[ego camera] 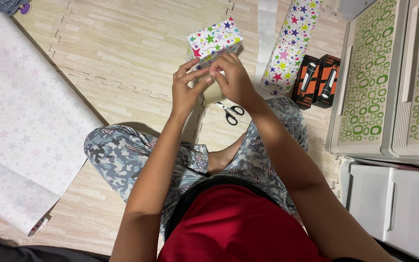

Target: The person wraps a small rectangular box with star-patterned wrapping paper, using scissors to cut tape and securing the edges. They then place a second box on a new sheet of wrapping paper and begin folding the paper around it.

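A red shirt and camouflage trousers (122,155) are seen nearest the camera, the legs crossed on a wood-patterned foam mat floor (122,43). Both forearms are raised toward twelve o'clock, and the hands are brought together just above the knees. The left hand (186,90) is curled, its thumb and forefinger pinched on a small pale piece, possibly tape, that cannot be made out clearly. The right hand (233,77) is closed over the same spot, its fingertips meeting those of the left. Just beyond the hands, at twelve o'clock, a gift box (214,41) wrapped in star-printed paper is set on the floor, its near edge partly hidden by the fingers. A pair of scissors (230,112) with black handles lies on the floor directly below the right hand. At nine o'clock a large sheet of wrapping paper (25,126) is spread with its pale underside up. At one o'clock a roll of star-printed wrapping paper (289,46) is laid, and beside it, at two o'clock, two black-and-orange flashlight boxes (316,80) stand. At three o'clock plastic drawer units (384,77) with green ring patterns are seen.
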